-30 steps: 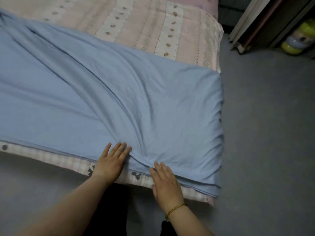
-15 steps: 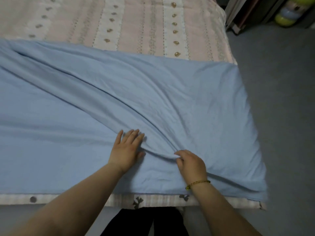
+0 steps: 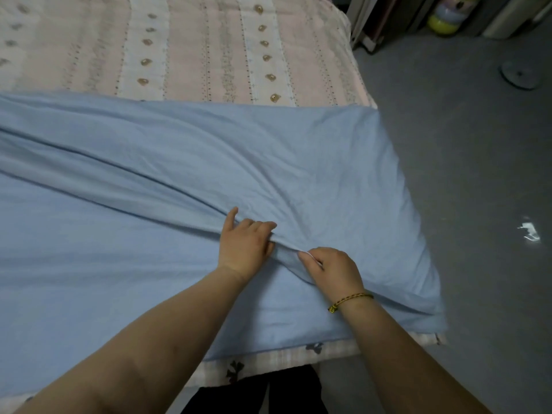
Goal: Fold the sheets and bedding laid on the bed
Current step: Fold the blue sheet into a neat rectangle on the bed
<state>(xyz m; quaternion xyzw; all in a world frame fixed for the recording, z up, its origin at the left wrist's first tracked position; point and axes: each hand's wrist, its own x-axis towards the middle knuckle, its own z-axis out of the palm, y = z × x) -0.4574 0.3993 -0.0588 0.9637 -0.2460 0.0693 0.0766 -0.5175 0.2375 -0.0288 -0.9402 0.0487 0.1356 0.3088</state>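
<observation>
– Hands first: what did you log?
– Left hand (image 3: pixel 245 245) had its fingers curled over a raised ridge (image 3: pixel 286 245) in the blue sheet (image 3: pixel 134 234), thumb stuck out, gripping cloth. Right hand (image 3: pixel 334 268), the one with the braided bracelet (image 3: pixel 351 300), pinched the same ridge just beside it, fingertips tucked into the fabric.
– Why there?
– My read: I was gathering slack where the long diagonal creases met, to pull that layer flat before the next fold. Guess only.
– Sheet location?
– Spread over the near half of the bed, reaching its right edge. It looked doubled at the near right corner (image 3: pixel 427 309). Not squared; creases ran off left.
– Surface, room?
– Pink striped bedcover (image 3: pixel 194 49) showed on the far half, and a plaid edge with dark bows (image 3: pixel 268 357) ran along the near side. Grey floor (image 3: pixel 478 174) lay right of the bed, with a round disc (image 3: pixel 519 74) and a bright scrap (image 3: pixel 528 233) on it, well apart. Yellow-green toy (image 3: pixel 443 20) sat by dark furniture, top right. Light was dim.
– Progress?
– Partway, I judged; folding not finished.
</observation>
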